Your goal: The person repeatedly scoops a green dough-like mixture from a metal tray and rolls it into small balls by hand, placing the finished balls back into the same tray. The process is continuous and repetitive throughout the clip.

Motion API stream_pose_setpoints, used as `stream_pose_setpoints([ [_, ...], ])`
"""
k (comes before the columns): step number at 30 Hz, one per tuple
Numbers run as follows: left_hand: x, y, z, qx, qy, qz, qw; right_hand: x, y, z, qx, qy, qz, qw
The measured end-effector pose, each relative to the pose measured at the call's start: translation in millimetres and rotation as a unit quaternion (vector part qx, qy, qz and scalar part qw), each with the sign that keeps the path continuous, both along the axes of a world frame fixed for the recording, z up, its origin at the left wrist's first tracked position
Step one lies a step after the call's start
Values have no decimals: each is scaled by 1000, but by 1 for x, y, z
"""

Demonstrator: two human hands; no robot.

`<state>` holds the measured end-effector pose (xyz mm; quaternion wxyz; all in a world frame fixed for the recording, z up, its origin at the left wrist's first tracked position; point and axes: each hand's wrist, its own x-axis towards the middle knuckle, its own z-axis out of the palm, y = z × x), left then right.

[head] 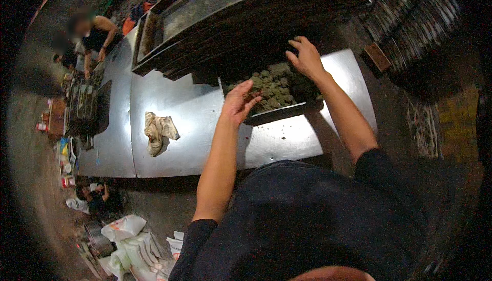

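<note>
A dark metal tray [280, 112] lies before me on the metal-topped table [196, 127]. Inside it is a heap of greenish-brown lumps [271, 88], perhaps dough or paste; I cannot tell which. My left hand [239, 102] hovers at the tray's left side, fingers apart, with nothing seen in it. Above the far right part of the tray is my right hand [305, 56], its fingers spread and curled, also with nothing visible in it. Deep shadow hides the tray's far side. Small dark crumbs [283, 131] dot the table in front of the tray.
A crumpled, stained cloth [158, 131] lies left of the tray. Behind stand long stacked trays [246, 8]. A tall stack of trays [415, 15] rises at right. Other people [96, 35] work at the far left. White sacks [134, 254] are on the floor.
</note>
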<state>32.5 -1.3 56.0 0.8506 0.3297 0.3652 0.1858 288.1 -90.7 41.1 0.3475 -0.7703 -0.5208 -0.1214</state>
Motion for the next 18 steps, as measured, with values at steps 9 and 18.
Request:
stream_pose_setpoints([
  [9, 5, -8, 18, 91, -8, 27, 995, -120, -16, 46, 32, 165, 237, 957],
  [18, -6, -4, 12, 19, -46, 10, 999, -114, -13, 34, 48, 673, 137, 725],
])
